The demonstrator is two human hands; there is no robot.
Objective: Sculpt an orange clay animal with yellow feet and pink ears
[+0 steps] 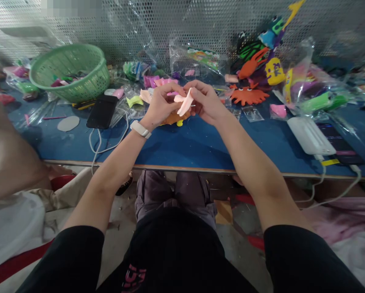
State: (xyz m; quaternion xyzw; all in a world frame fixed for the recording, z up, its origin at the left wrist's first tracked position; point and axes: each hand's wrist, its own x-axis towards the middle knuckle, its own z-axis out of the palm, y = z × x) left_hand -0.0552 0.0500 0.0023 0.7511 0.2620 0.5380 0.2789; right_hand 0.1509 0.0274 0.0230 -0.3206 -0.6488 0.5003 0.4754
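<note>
A pale pink, soft-looking piece (185, 102) is held up between my two hands over the blue table (185, 150). My left hand (163, 103) pinches it from the left, with a white band on the wrist. From the right, my right hand (207, 101) grips its upper edge between thumb and fingers. Below the hands lies an orange piece (171, 119) with a small yellow bit beside it, partly hidden by my fingers. Pink and magenta pieces (151, 80) lie just behind my left hand.
A green basket (74, 87) and a black phone (102, 112) with a white cable are on the left. An orange crab shape (249, 95), a white power bank (311, 136) and another phone (341, 142) lie right. Other people sit at both sides.
</note>
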